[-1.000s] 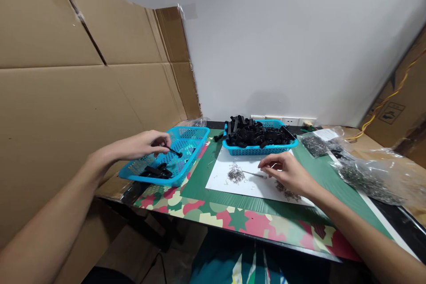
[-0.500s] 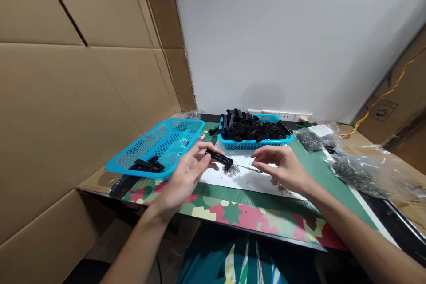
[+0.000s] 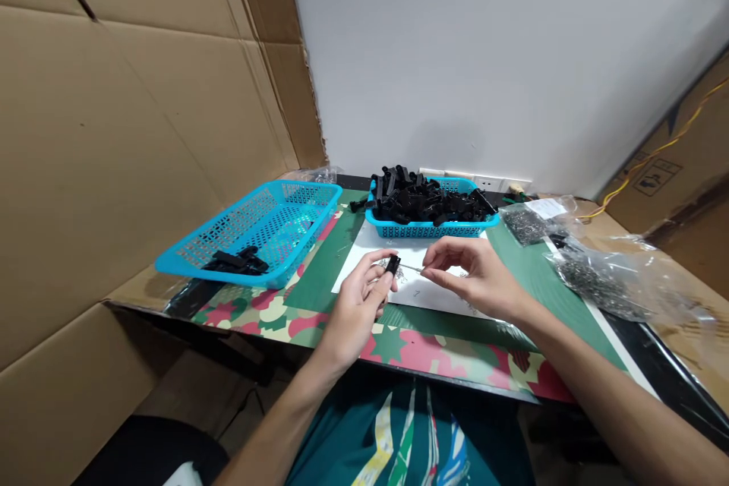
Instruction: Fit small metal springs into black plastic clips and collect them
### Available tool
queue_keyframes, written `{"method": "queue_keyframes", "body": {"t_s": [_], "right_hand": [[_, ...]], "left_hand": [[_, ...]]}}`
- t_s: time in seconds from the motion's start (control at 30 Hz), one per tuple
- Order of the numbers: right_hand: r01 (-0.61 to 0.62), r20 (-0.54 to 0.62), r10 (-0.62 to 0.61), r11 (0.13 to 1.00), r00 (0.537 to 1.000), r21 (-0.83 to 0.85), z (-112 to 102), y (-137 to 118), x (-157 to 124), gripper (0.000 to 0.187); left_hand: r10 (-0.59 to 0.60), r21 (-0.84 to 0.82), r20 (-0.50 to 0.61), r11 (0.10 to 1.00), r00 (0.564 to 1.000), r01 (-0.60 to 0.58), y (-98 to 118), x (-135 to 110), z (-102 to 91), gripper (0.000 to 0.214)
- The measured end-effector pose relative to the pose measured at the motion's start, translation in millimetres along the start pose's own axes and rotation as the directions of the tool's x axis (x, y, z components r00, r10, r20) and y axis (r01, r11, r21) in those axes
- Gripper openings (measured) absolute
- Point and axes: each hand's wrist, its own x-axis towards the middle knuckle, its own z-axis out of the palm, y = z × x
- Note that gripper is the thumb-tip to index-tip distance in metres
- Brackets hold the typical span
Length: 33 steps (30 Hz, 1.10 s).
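My left hand (image 3: 358, 305) is closed round a small black plastic part (image 3: 392, 266), held end-on above the white sheet (image 3: 424, 293). My right hand (image 3: 475, 279) pinches a thin metal pin or tweezers (image 3: 411, 269) whose tip points at the black part, almost touching it. Small loose metal clips lie on the sheet under the hands. A blue basket (image 3: 433, 229) heaped with black parts stands just behind. To the left a second blue basket (image 3: 182, 262) holds a few black parts (image 3: 235, 261).
Clear plastic bags of small metal pieces (image 3: 604, 281) lie at the right on the green mat (image 3: 524, 273). Cardboard walls (image 3: 114, 129) close off the left side, and another carton stands at the far right. A wall socket strip sits behind the baskets.
My left hand came from the left basket to the middle with a black part and turned it end-on. My right hand lifted the thin tool up to it. The view moved closer.
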Motion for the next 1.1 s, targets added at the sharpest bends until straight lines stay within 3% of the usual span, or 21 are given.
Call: {"method": "queue_keyframes", "body": {"t_s": [0.17,0.27,0.37,0.57,0.7,0.87,0.97,1.1], "right_hand": [[0.135,-0.013,-0.137,0.985,0.991,-0.112,1.2,4.9,-2.9,0.004],[0.273,-0.028,-0.291,0.921,0.956,-0.277,4.0,7.7,-6.2,0.011],[0.324,-0.028,-0.355,0.882,0.935,-0.342,7.9,7.4,-8.7,0.015],[0.317,-0.054,-0.349,0.898,0.936,-0.305,12.5,2.5,-10.2,0.016],[0.291,-0.062,-0.310,0.932,0.949,-0.216,14.0,-1.0,-10.6,0.014],[0.270,-0.059,-0.283,0.949,0.957,-0.161,14.6,-2.0,-10.0,0.013],[0.268,-0.041,-0.277,0.951,0.960,-0.151,14.7,-1.4,-10.1,0.013],[0.266,-0.018,-0.271,0.954,0.963,-0.135,14.8,-1.8,-11.1,0.012]], "left_hand": [[0.144,0.026,0.098,0.989,0.985,-0.147,-5.1,-3.8,1.7,0.051],[0.164,0.018,0.104,0.986,0.981,-0.167,-5.0,-4.8,4.2,0.048],[0.170,-0.021,0.077,0.985,0.982,-0.169,-3.9,-3.4,5.5,0.042],[0.131,-0.107,-0.002,0.986,0.991,-0.131,-6.2,-0.4,4.5,0.033],[0.231,0.092,-0.028,0.969,0.973,-0.227,-5.7,-4.1,5.7,0.020],[0.320,0.377,0.082,0.867,0.944,-0.327,2.6,-13.2,11.5,0.017],[0.344,0.448,0.152,0.812,0.927,-0.375,5.0,-15.7,13.9,0.017],[0.345,0.475,0.156,0.795,0.925,-0.377,4.0,-15.3,14.5,0.019]]}}
